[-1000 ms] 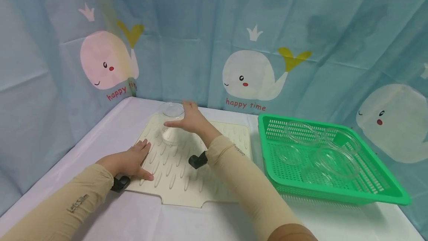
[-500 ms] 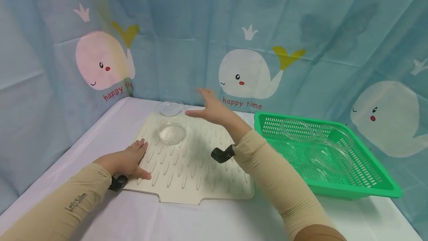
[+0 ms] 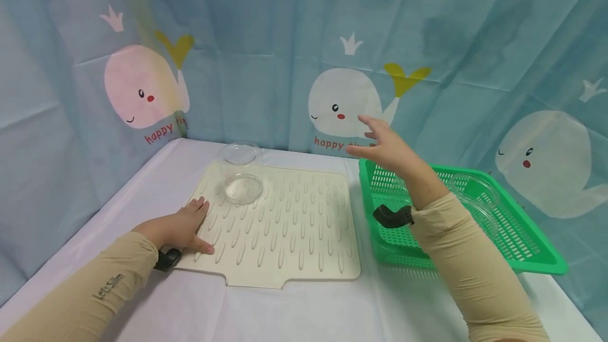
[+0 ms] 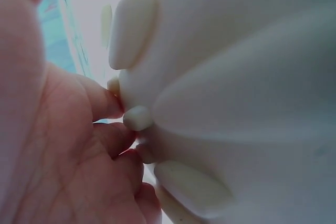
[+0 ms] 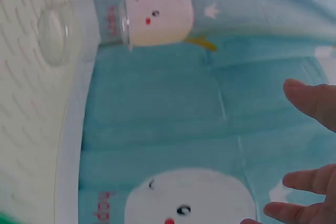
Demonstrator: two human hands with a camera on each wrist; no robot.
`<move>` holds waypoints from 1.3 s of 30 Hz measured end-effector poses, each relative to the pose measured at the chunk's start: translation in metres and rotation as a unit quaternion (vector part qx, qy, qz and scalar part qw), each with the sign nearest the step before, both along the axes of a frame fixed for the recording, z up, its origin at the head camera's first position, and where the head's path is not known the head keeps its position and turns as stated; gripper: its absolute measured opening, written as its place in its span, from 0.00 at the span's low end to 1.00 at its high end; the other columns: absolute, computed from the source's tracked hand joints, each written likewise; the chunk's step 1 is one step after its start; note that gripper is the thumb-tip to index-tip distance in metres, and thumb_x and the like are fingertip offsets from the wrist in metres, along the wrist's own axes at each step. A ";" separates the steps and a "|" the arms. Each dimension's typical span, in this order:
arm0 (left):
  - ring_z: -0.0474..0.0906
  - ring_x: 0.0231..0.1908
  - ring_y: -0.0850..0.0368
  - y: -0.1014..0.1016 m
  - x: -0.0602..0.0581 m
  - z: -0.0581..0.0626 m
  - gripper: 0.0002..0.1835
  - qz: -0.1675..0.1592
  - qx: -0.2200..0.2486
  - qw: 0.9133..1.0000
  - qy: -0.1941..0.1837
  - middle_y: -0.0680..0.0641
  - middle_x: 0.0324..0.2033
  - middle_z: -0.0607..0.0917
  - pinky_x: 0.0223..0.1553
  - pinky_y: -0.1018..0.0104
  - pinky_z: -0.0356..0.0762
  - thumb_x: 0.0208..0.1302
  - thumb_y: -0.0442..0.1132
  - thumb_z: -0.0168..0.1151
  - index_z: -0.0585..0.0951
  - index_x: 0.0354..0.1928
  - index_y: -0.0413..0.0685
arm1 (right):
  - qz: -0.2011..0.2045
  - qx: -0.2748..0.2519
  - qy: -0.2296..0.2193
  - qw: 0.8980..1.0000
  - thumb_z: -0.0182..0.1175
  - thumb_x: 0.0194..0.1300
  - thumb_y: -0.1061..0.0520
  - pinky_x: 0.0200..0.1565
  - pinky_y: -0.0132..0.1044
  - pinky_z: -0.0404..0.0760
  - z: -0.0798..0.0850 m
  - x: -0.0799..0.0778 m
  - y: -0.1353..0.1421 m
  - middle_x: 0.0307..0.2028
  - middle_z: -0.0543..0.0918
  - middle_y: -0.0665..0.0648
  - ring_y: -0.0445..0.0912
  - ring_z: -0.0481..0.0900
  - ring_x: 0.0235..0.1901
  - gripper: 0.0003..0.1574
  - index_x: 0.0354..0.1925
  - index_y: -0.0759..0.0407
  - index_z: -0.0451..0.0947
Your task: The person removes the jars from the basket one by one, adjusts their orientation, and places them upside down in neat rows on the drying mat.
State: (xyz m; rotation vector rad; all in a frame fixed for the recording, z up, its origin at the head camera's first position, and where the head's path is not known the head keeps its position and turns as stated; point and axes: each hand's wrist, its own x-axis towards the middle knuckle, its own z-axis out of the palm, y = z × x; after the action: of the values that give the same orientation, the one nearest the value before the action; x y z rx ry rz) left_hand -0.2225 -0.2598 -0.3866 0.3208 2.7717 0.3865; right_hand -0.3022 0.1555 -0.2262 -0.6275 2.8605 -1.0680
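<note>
A clear round plastic container [image 3: 243, 189] stands on the back left part of a cream ridged drying mat [image 3: 290, 231]. My left hand [image 3: 178, 231] rests on the mat's left edge, fingers and thumb spread; in the left wrist view its fingertips touch the mat's ridges [image 4: 191, 190]. My right hand [image 3: 396, 154] hangs in the air over the back left corner of a green basket [image 3: 537, 247], fingers apart and holding nothing. In the right wrist view, its thumb and fingers [image 5: 310, 103] stand apart, well away from the container. My right arm hides part of the basket.
Inside the basket lie several clear round plastic pieces [image 3: 475, 186], partly hidden. A white cloth [image 3: 294, 315] covers the table. A blue whale-print curtain [image 3: 266, 67] closes off the back and the left side.
My right hand has let go of the clear container and moved right, from above the mat to over the basket. The container stays on the mat. My left hand has stayed in place.
</note>
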 end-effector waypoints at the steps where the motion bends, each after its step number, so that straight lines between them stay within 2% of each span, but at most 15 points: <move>1: 0.36 0.64 0.27 0.000 0.000 0.000 0.71 0.000 0.001 1.000 -0.001 0.23 0.65 0.42 0.61 0.35 0.41 0.33 0.70 0.65 0.45 0.65 0.22 | -0.007 0.006 -0.004 1.000 0.62 0.54 0.36 0.58 0.54 0.66 -0.001 0.001 0.009 0.70 0.46 0.53 0.54 0.55 0.66 0.56 0.71 0.43 0.43; 9: 0.36 0.64 0.26 -0.002 -0.001 -0.002 0.71 -0.002 0.002 1.000 0.005 0.22 0.64 0.42 0.60 0.34 0.41 0.32 0.70 0.65 0.45 0.65 0.22 | -0.056 0.040 -0.028 0.997 0.57 0.56 0.32 0.57 0.61 0.61 -0.004 0.011 0.076 0.70 0.47 0.58 0.59 0.50 0.67 0.57 0.72 0.48 0.41; 14: 0.36 0.64 0.26 -0.005 -0.004 -0.009 0.72 0.003 -0.001 1.000 0.009 0.23 0.65 0.42 0.60 0.34 0.41 0.30 0.72 0.64 0.45 0.65 0.23 | -0.087 0.107 -0.034 0.990 0.53 0.57 0.30 0.55 0.65 0.60 -0.016 0.005 0.107 0.68 0.51 0.68 0.66 0.51 0.64 0.57 0.71 0.58 0.43; 18: 0.36 0.64 0.27 -0.006 -0.005 -0.011 0.73 0.004 0.001 1.000 0.008 0.23 0.65 0.42 0.61 0.34 0.41 0.30 0.73 0.63 0.45 0.66 0.23 | -0.088 0.149 -0.057 0.983 0.53 0.56 0.29 0.54 0.66 0.60 -0.027 0.001 0.122 0.66 0.49 0.74 0.70 0.50 0.62 0.61 0.70 0.65 0.43; 24: 0.36 0.64 0.26 -0.005 -0.004 -0.009 0.72 -0.004 0.003 1.000 0.012 0.23 0.65 0.42 0.60 0.33 0.42 0.31 0.72 0.64 0.45 0.65 0.22 | -0.068 0.161 -0.085 0.981 0.59 0.50 0.29 0.53 0.68 0.58 -0.039 0.002 0.128 0.66 0.45 0.76 0.72 0.44 0.63 0.67 0.70 0.67 0.41; 30: 0.36 0.64 0.26 -0.004 -0.002 -0.010 0.72 -0.007 0.014 1.000 0.009 0.22 0.65 0.43 0.60 0.33 0.42 0.32 0.70 0.65 0.45 0.65 0.22 | -0.067 0.151 -0.120 0.979 0.65 0.48 0.34 0.52 0.68 0.60 -0.047 0.007 0.127 0.67 0.40 0.75 0.73 0.42 0.63 0.71 0.70 0.64 0.34; 35: 0.36 0.64 0.26 -0.003 -0.001 -0.008 0.71 -0.005 0.011 1.000 0.013 0.23 0.65 0.43 0.60 0.33 0.42 0.32 0.70 0.65 0.45 0.65 0.22 | -0.056 0.138 -0.116 0.982 0.66 0.49 0.37 0.52 0.68 0.60 -0.047 0.007 0.124 0.68 0.39 0.73 0.72 0.43 0.63 0.70 0.71 0.60 0.32; 39: 0.37 0.64 0.26 -0.003 -0.001 -0.006 0.71 -0.007 0.009 1.000 0.019 0.22 0.64 0.43 0.60 0.34 0.42 0.32 0.70 0.66 0.46 0.65 0.21 | -0.036 0.136 -0.108 0.984 0.67 0.50 0.42 0.51 0.66 0.63 -0.048 0.003 0.119 0.68 0.42 0.73 0.71 0.46 0.63 0.68 0.71 0.58 0.33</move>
State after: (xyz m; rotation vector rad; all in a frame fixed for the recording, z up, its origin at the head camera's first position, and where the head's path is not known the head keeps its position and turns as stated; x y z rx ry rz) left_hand -0.2230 -0.2630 -0.3926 0.3567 2.8024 0.4067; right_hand -0.2997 0.2749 -0.2738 -0.3674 2.7829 -0.6843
